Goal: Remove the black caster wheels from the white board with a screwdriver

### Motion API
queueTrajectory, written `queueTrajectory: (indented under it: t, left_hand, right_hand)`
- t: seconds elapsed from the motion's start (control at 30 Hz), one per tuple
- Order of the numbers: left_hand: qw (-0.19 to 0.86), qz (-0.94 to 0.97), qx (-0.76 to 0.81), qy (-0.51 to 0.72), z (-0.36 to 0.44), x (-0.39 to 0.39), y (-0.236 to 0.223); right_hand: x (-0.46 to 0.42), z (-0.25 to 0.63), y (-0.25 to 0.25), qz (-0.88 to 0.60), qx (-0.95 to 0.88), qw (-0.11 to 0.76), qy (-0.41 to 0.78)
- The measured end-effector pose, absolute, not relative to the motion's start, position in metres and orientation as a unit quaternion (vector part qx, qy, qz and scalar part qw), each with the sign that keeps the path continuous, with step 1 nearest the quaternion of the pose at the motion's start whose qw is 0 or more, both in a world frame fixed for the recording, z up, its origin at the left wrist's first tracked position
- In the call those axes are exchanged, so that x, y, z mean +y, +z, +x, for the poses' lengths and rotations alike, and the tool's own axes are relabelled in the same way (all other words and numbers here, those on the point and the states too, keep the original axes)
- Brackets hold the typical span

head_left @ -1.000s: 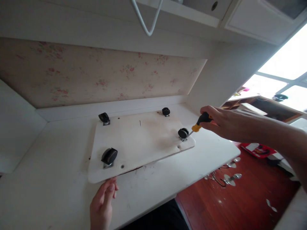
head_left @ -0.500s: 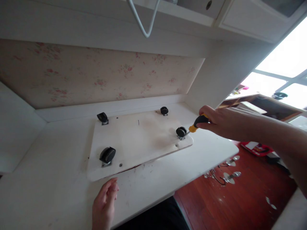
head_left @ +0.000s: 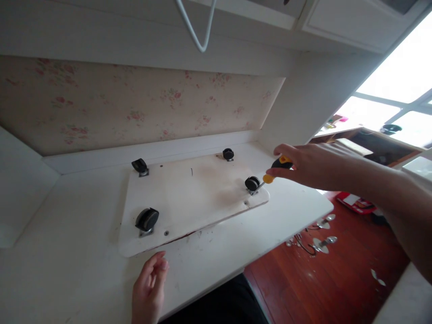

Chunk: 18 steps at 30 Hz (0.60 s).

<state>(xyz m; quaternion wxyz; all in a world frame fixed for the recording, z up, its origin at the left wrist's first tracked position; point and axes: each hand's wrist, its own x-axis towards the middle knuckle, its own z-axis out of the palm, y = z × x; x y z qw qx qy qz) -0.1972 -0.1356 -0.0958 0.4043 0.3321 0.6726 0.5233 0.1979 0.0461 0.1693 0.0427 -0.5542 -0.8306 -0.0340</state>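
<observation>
A white board (head_left: 189, 202) lies upside down on the white desk (head_left: 67, 252), with black caster wheels at its corners. My right hand (head_left: 303, 164) is shut on a black and orange screwdriver (head_left: 275, 168), whose tip rests at the base of the near right caster (head_left: 252, 183). My left hand (head_left: 148, 288) rests on the desk just below the board's near edge, fingers loosely curled and apart, holding nothing. The other casters are at the near left (head_left: 146, 219), far left (head_left: 139, 165) and far right (head_left: 228, 154).
Floral wallpaper backs the desk alcove, with white side walls and cabinets above. A white hanger (head_left: 197, 31) dangles overhead. Right of the desk is a red wood floor (head_left: 320, 279) with metal parts (head_left: 320, 245) and a red item (head_left: 357, 202). A bright window is at far right.
The view has drifted slightly, so the board sits a little further left. My right hand turned on the screwdriver handle at the near right caster. My left hand came off the board's edge.
</observation>
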Motion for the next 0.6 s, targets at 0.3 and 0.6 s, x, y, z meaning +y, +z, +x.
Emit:
queueTrajectory:
  t: [0.3, 0.6]
  left_hand:
    - [0.401, 0.324, 0.657, 0.550, -0.198, -0.134, -0.100]
    - [0.391, 0.324, 0.678, 0.532, -0.196, -0.132, -0.092]
  right_hand:
    - [0.037, 0.174, 0.176, -0.554, -0.831, -0.010, -0.042]
    - [0.028, 0.168, 0.164, -0.541, -0.823, 0.134, 0.105]
